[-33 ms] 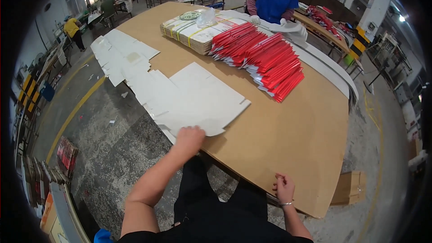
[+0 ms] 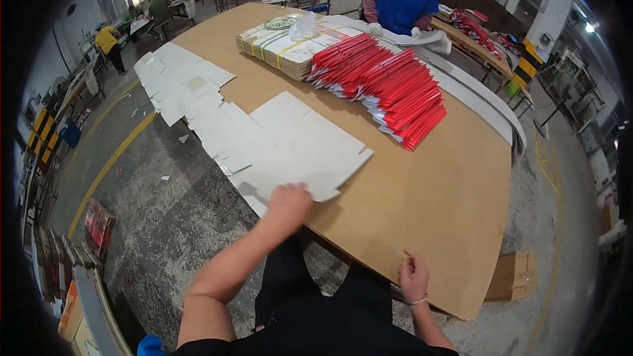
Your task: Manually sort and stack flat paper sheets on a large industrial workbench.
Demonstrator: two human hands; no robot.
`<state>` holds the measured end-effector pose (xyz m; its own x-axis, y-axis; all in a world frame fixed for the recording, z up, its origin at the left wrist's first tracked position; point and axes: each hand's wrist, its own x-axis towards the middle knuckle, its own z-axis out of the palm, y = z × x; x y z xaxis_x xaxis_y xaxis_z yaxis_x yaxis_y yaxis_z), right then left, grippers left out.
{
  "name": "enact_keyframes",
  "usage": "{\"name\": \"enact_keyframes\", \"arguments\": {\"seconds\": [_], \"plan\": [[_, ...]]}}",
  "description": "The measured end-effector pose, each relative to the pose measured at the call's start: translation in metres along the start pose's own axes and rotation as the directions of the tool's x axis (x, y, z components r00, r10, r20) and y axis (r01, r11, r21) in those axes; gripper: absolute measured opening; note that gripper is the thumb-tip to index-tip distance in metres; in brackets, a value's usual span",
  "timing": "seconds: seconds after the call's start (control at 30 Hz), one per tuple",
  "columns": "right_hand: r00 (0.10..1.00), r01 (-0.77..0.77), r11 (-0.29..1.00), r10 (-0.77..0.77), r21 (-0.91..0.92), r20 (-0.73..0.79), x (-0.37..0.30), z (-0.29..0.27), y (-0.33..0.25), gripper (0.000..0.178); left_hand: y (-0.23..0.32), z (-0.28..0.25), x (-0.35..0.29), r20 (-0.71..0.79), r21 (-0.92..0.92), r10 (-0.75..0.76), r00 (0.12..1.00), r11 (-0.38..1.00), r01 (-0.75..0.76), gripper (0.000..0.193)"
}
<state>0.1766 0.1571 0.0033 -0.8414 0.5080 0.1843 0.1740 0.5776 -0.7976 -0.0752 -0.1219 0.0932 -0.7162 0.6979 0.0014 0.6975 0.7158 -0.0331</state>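
Note:
My left hand (image 2: 289, 207) is closed on the near edge of a flat white cardboard sheet (image 2: 310, 135) with notched edges. That edge is lifted slightly at my fingers; the fingertips are hidden from view. Other white cardboard sheets (image 2: 184, 89) lie beside and partly under it along the table's left edge. My right hand (image 2: 413, 277), with a bracelet on the wrist, is at the near right edge of the brown-topped table (image 2: 428, 204). Its fingers are loosely bent and apart, with nothing visible in them.
Farther back, a fanned row of red-and-white folded pieces (image 2: 389, 89) lies beside a strapped cardboard bundle (image 2: 273, 53). Across the table, a person in blue (image 2: 400, 0) with white gloves handles a long white sheet (image 2: 428, 41). A brown carton (image 2: 511, 277) stands on the floor at right.
My left hand has shifted a little to the right, and the white cardboard sheet has slid with it. My right hand has hardly moved.

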Motion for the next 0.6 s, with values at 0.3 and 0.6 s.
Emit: {"name": "enact_keyframes", "arguments": {"seconds": [0.3,0.6], "plan": [[0.916,0.379,0.91,-0.342,-0.168,0.212,-0.02,-0.031,-0.022,0.033,0.176,-0.02,-0.026,0.122,-0.668,0.639,0.759,0.618,-0.413,0.053],[0.996,-0.018,0.958,0.042,-0.288,0.079,-0.092,-0.106,0.068,0.046,0.152,0.097,-0.002,-0.178,-0.448,0.63,0.756,0.632,-0.632,0.056]]}}
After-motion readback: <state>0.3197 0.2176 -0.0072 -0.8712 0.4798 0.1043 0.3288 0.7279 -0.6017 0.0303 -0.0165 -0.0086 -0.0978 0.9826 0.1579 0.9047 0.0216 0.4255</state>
